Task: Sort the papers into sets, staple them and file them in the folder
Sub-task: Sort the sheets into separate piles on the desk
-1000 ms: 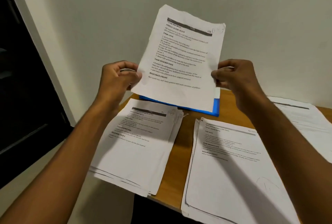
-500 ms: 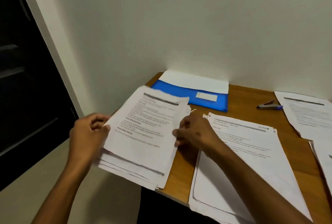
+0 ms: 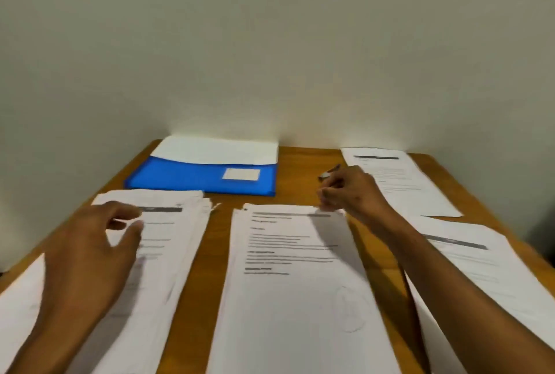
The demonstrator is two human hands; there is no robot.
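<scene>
Four lots of printed papers lie on the wooden table (image 3: 219, 223). My left hand (image 3: 90, 256) rests over the left pile (image 3: 168, 253) with its fingers relaxed and the thumb spread. My right hand (image 3: 350, 193) has its fingers curled at the top right corner of the middle pile (image 3: 294, 283) and seems to pinch that corner; blur hides the exact hold. A stapler (image 3: 329, 171) lies just beyond the right hand, partly hidden by it. The blue folder (image 3: 180, 178) lies at the back by the wall, with white sheets (image 3: 216, 150) sticking out of it.
A single sheet (image 3: 405, 184) lies at the back right, and another pile (image 3: 486, 277) lies under my right forearm at the right edge. The wall stands straight behind the table. The left pile overhangs the table's left edge.
The sheet held up with both hands has gone down onto the left pile. My right hand has moved right to the middle pile's top corner. The view has turned right.
</scene>
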